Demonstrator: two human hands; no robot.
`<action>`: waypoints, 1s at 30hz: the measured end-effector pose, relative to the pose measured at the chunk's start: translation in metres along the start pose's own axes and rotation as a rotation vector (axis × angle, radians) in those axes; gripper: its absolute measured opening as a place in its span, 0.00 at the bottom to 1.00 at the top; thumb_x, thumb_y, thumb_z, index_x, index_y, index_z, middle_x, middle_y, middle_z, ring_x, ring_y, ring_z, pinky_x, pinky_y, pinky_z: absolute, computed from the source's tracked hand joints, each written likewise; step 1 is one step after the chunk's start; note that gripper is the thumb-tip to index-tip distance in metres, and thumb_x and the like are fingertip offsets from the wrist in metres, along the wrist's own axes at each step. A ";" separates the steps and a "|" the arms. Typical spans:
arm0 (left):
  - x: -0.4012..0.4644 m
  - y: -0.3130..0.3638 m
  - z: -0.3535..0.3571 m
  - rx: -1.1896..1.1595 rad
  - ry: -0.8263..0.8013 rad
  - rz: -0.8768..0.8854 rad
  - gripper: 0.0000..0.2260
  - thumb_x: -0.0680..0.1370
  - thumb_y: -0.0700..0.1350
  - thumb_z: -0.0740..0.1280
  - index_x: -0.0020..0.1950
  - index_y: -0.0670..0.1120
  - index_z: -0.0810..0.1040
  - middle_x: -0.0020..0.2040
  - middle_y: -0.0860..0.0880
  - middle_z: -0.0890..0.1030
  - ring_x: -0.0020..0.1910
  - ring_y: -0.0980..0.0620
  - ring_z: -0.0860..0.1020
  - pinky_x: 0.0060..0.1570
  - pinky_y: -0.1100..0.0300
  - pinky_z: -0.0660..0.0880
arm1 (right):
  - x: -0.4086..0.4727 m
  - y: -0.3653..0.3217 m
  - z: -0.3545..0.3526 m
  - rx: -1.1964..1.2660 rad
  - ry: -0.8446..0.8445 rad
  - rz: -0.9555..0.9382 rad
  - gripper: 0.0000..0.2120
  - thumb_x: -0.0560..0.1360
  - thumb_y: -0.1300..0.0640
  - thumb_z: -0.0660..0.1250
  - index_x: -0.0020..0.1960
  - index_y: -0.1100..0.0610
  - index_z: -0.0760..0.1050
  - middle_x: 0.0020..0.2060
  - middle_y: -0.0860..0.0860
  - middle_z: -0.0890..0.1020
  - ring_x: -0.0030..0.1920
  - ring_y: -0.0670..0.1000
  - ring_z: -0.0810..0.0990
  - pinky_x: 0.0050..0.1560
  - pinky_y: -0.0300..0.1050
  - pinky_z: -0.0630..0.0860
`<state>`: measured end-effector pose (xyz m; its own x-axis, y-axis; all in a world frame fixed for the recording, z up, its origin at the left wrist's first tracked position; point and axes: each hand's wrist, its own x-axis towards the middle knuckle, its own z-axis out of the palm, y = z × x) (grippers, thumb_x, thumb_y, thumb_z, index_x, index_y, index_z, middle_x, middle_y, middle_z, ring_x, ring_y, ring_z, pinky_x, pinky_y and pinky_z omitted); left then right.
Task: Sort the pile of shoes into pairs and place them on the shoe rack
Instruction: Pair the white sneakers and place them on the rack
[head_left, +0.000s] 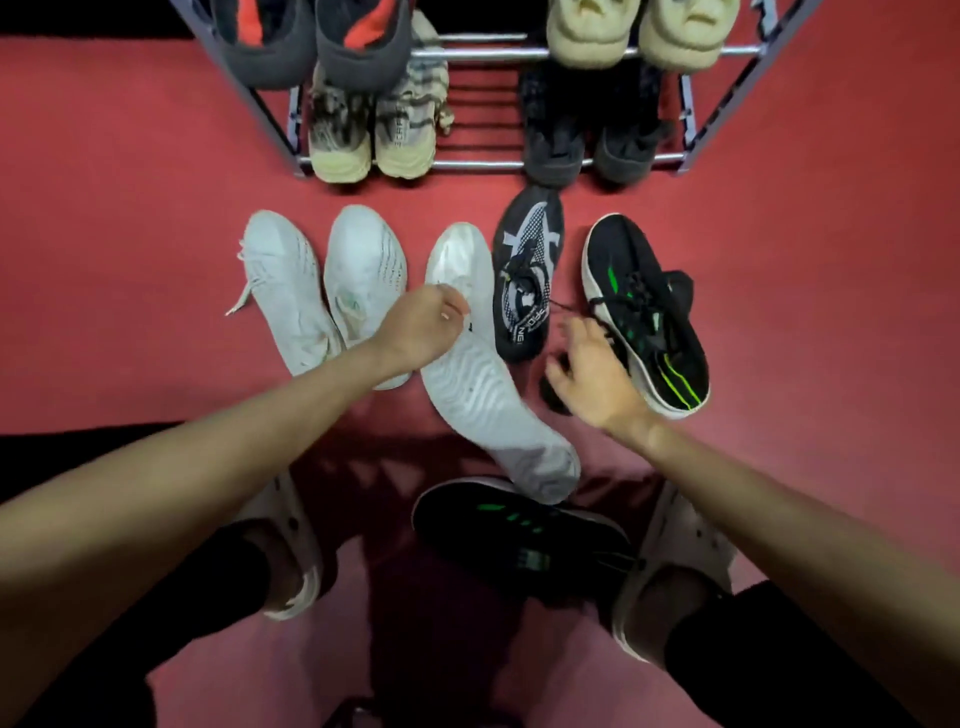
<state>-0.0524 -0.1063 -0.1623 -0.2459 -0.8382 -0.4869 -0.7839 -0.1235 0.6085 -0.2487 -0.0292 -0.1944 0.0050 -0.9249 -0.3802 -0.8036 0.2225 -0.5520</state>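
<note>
the loose shoes lie in a rough row on the red carpet floor (104, 234) just in front of the shoe rack (493, 165): two pale white sneakers (322, 280) side by side at the left, a white shoe (460, 265) in the middle with another white shoe (493, 410) lying on its side below it, sole up, then a black patterned shoe (527, 275) and a black shoe with green stripes (644, 312) at the right. a second black and green shoe (519, 530) rests nearer, between the person's feet in pale clogs (291, 540). the left hand (421, 327) is pinched shut on the middle white shoe; the right hand (597, 374) hangs with fingers spread, just beside the striped black shoe, holding nothing. on the rack's lower bars sit a cream striped pair (369, 135) and a dark grey pair (587, 140); above, a grey and red pair (311, 41) and a cream pair (639, 31). a black strip runs along the far wall.
</note>
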 end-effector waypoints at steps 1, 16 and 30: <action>-0.007 -0.011 0.004 0.024 0.002 -0.014 0.13 0.77 0.37 0.60 0.57 0.41 0.80 0.57 0.45 0.83 0.58 0.48 0.79 0.54 0.64 0.71 | -0.007 -0.001 0.009 -0.026 -0.068 -0.017 0.25 0.74 0.59 0.63 0.68 0.64 0.63 0.61 0.63 0.70 0.64 0.62 0.69 0.67 0.50 0.65; -0.042 -0.054 0.024 -0.022 -0.040 -0.018 0.14 0.75 0.34 0.59 0.57 0.41 0.79 0.55 0.44 0.83 0.56 0.48 0.80 0.61 0.56 0.75 | -0.039 -0.021 0.087 -0.272 -0.093 0.198 0.38 0.58 0.51 0.75 0.62 0.60 0.61 0.59 0.57 0.69 0.61 0.61 0.70 0.61 0.54 0.70; -0.037 -0.024 -0.015 -0.540 0.028 -0.192 0.11 0.79 0.54 0.62 0.47 0.46 0.74 0.46 0.46 0.76 0.47 0.48 0.77 0.45 0.56 0.76 | -0.057 -0.059 -0.044 1.527 -0.289 0.390 0.16 0.65 0.62 0.53 0.28 0.58 0.78 0.26 0.51 0.80 0.29 0.51 0.79 0.37 0.40 0.74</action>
<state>-0.0154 -0.0801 -0.1493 -0.1063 -0.7868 -0.6080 -0.4085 -0.5229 0.7481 -0.2279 -0.0028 -0.1077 0.2016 -0.6929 -0.6922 0.5362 0.6695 -0.5141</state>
